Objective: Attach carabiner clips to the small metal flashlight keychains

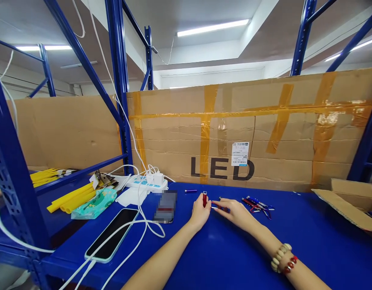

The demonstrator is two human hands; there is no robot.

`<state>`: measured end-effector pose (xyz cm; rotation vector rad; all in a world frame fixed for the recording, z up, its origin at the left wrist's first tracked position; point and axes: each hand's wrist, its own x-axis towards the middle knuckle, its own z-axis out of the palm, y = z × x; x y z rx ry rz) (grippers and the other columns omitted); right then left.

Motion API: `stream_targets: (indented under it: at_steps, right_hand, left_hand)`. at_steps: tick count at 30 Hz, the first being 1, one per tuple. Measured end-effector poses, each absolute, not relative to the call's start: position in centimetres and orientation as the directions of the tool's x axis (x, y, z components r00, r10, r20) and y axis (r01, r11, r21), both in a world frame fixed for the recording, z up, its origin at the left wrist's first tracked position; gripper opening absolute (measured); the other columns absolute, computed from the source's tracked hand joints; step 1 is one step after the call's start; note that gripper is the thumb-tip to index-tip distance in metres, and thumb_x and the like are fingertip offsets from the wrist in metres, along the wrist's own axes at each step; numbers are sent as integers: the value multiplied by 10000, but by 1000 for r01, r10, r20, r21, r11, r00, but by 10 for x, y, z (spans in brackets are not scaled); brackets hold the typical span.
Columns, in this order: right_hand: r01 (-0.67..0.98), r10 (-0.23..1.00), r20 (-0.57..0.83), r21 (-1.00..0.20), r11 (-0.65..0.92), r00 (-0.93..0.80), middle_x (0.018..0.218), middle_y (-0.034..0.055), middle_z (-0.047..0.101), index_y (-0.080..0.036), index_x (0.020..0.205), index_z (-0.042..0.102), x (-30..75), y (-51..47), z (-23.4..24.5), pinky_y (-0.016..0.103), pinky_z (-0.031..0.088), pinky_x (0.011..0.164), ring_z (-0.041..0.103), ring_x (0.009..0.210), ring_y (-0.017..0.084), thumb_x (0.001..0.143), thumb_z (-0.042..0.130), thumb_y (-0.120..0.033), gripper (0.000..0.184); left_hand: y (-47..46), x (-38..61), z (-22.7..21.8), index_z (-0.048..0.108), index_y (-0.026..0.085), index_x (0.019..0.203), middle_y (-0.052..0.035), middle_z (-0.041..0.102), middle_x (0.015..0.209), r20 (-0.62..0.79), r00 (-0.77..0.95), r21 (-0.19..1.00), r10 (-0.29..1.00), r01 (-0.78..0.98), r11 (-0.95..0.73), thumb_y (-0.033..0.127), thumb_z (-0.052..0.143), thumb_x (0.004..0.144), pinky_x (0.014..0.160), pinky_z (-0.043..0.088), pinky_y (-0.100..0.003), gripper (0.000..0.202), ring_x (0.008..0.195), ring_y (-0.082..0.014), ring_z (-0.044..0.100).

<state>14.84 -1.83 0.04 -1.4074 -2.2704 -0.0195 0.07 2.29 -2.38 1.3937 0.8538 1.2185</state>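
My left hand (200,211) is closed round a small red cylinder (204,198) with a silvery loop-like end, held upright above the blue tabletop (222,249). Just to its right, my right hand (236,213) pinches a thin piece with a pale, slim shaft (215,208) that points toward the left hand; its exact kind is too small to make out. A short purple tube (191,190) lies behind the left hand. To the right of my right hand is a loose pile of red and blue metallic pieces (258,204) that look like carabiner keychains.
A phone (113,235) with white cables lies at left, near a second dark phone (165,206) and a white power strip (148,183). Yellow tubes (73,198) and a teal packet (94,204) sit farther left. An open cardboard box (349,205) stands right; a cardboard wall (173,137) closes the back.
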Motion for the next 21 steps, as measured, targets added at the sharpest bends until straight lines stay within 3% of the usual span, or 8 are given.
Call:
stream_targets:
  at_steps: [12,21]
  right_hand:
    - [877,871,365,-225,425,-329,761,42,609,-188,898,605,138,-22,-1,230,339,558,543,658,152,870,378,-338,274]
    - [873,864,379,-224,433,-331,731,37,607,-203,918,616,138,-22,-3,233,344,566,550,660,158,889,350,-345,303]
  left_hand:
    - [20,-1,-24,482,195,681,-18,519,667,369,199,911,908,115,-396,222,563,715,577,274,-208,92,629,-146,440]
    - [22,6,-21,413,163,640,13,437,585,262,186,963,947,-107,-245,288,593,702,521,288,-190,229,540,-89,379]
